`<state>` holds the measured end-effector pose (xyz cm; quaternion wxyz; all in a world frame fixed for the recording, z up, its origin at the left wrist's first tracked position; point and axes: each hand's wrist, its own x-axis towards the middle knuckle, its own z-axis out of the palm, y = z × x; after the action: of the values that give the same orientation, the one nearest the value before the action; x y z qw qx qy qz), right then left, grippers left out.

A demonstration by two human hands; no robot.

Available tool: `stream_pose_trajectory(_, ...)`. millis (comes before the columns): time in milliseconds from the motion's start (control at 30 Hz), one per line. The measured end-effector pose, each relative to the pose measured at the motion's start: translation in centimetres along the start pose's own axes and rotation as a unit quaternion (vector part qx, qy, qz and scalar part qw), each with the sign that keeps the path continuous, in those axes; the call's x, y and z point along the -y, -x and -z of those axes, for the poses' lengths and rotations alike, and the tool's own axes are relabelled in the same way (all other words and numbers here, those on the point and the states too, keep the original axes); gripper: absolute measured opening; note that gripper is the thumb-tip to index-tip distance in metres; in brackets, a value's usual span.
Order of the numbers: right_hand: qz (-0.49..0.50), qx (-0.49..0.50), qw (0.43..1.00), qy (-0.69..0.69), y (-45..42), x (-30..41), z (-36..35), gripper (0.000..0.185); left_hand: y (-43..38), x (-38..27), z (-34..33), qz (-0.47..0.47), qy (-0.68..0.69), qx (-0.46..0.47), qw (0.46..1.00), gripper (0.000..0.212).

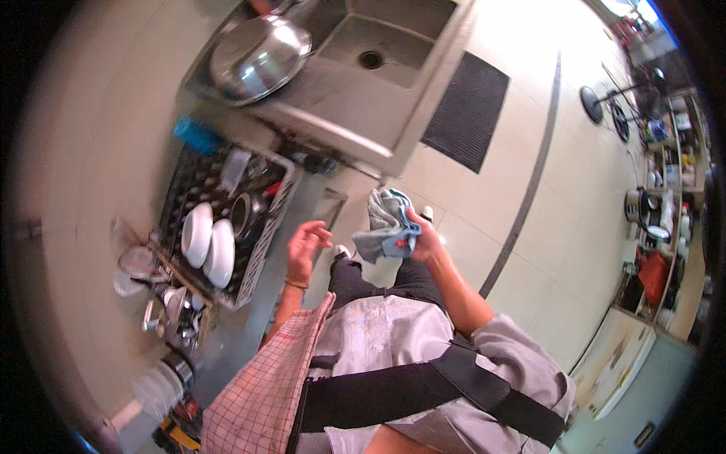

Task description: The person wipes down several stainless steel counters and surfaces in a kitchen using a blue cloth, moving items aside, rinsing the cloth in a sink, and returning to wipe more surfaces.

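My right hand [426, 235] grips a bunched grey and light-blue cloth [388, 224] in front of my body, above the floor. Fingers apart and slightly curled, my left hand [308, 241] holds nothing and is a short way left of the cloth, not touching it. A red and white checked cloth [266, 380] hangs over my left side. Left of my left hand, a dish rack [261, 272] holds two white bowls [209, 247], a dark round dish and other wares.
A steel sink [391, 125] stands ahead, with a large metal bowl [261, 59] upside down on its left side. A black mat [468, 110] lies on the tiled floor. Shelves [669, 227] and a stand fan [592, 105] are at right; utensils [181, 309] stand at left.
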<state>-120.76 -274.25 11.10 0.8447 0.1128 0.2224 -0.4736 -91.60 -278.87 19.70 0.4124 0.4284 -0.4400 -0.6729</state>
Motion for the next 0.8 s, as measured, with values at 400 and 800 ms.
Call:
stream_pose_trajectory(400,0.268,0.159,0.950,-0.035,9.8,27.5,-9.3,0.091,-28.9,-8.4,-24.5,-0.209,0.029,0.067,0.975,0.033)
stream_pose_trajectory(800,0.271,0.161,0.947,0.057,-1.3,48.5,-14.8,0.081,-59.8,-11.1,-13.7,-0.282,-0.437,-0.232,0.822,0.027)
